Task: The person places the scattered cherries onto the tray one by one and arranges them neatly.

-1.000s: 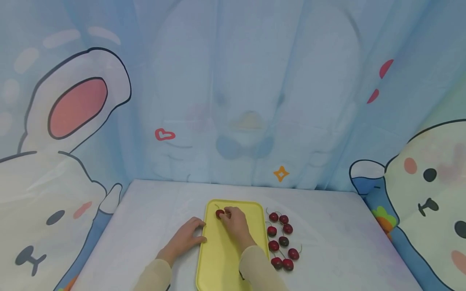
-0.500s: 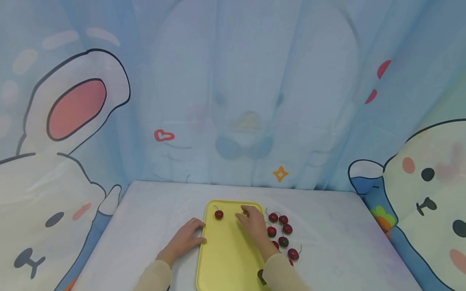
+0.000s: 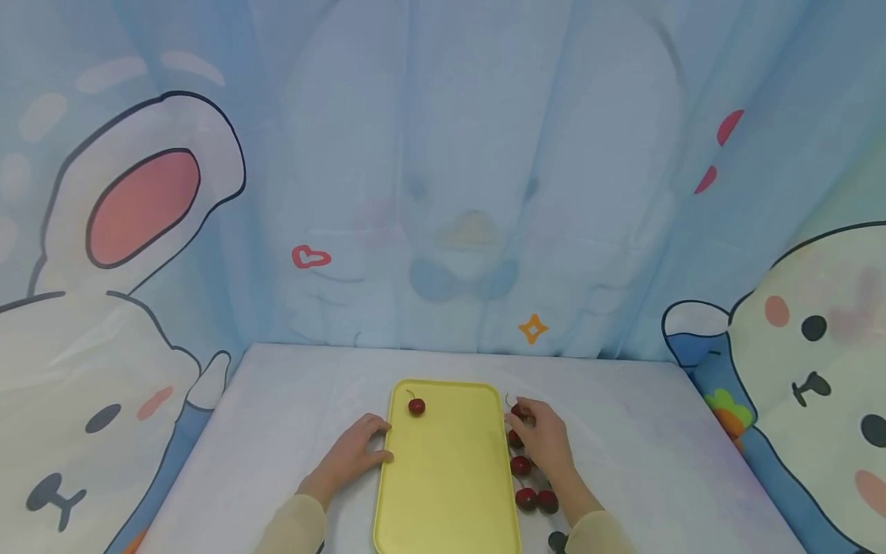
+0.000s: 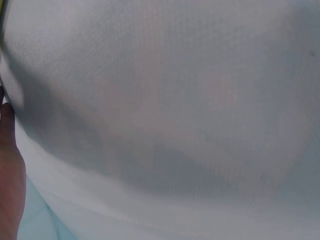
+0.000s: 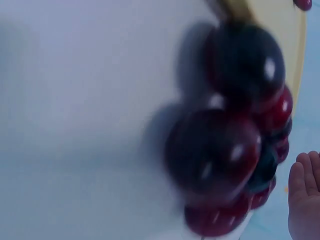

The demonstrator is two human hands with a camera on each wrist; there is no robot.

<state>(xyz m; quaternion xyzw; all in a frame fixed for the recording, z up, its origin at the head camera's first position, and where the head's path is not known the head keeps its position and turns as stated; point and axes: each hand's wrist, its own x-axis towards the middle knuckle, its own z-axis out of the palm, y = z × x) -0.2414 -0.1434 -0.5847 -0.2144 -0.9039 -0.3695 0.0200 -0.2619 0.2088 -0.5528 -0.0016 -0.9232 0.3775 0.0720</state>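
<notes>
A yellow tray (image 3: 450, 469) lies on the table, one red cherry (image 3: 416, 406) with its stem near its far left corner. My left hand (image 3: 349, 454) rests against the tray's left rim, thumb and fingers spread along it; only its edge (image 4: 9, 170) shows in the left wrist view. Just past the tray's right rim, my right hand (image 3: 547, 438) has thumb and forefinger on either side of a cherry (image 3: 517, 412) at the far end of the group. The hand covers some cherries. In the right wrist view, my right hand (image 5: 305, 200) is at the right edge.
More loose cherries (image 3: 526, 499) lie along the tray's right side; a dark one (image 5: 212, 155) is close and blurred in the right wrist view. A pale cloth covers the table (image 3: 644, 446). Behind it hangs a blue curtain (image 3: 457, 154) with cartoon animals.
My right hand has left the cherry on the tray and moved right, across the rim, to the far cherries of the group. The left hand has stayed at the tray's rim.
</notes>
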